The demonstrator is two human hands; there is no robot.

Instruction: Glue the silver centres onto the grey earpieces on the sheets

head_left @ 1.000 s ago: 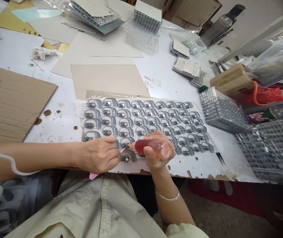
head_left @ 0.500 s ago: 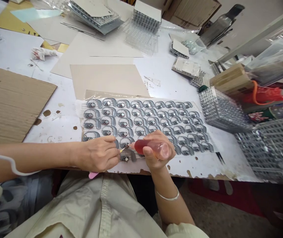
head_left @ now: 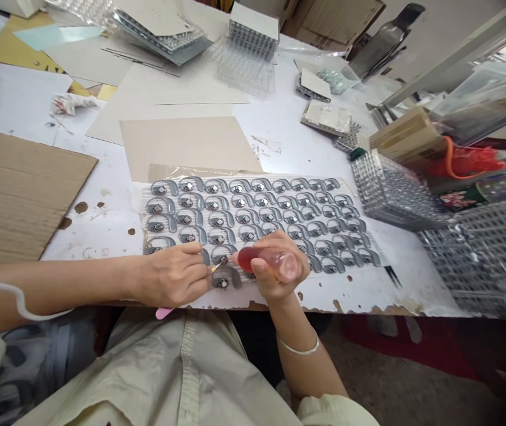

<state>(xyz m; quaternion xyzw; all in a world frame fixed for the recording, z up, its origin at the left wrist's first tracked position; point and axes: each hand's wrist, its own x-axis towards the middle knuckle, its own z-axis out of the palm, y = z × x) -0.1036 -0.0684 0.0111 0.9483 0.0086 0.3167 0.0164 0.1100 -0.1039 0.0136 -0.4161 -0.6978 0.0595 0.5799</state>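
Observation:
A clear sheet (head_left: 368, 269) lies on the white table, covered with several rows of grey hook-shaped pieces (head_left: 259, 210), each with a shiny stone. My left hand (head_left: 174, 277) pinches a thin pink-handled tool (head_left: 162, 312) whose yellow tip touches a piece in the nearest rows. My right hand (head_left: 275, 266) is wrapped round a small squeeze bottle of red liquid (head_left: 265, 260), lying sideways with its nozzle pointing left toward the same piece. A single grey piece (head_left: 225, 278) lies just below the two tips.
A brown corrugated cardboard sheet (head_left: 18, 189) lies at the left, grey card sheets (head_left: 186, 142) behind the work. Stacked clear blister trays (head_left: 395, 189) stand at the right, more trays (head_left: 246, 56) at the back. The table's chipped front edge (head_left: 350, 307) runs just below my hands.
Both hands hold the same grip and place on the sheet. Only the camera has shifted slightly, so the whole scene sits a little lower and to the left.

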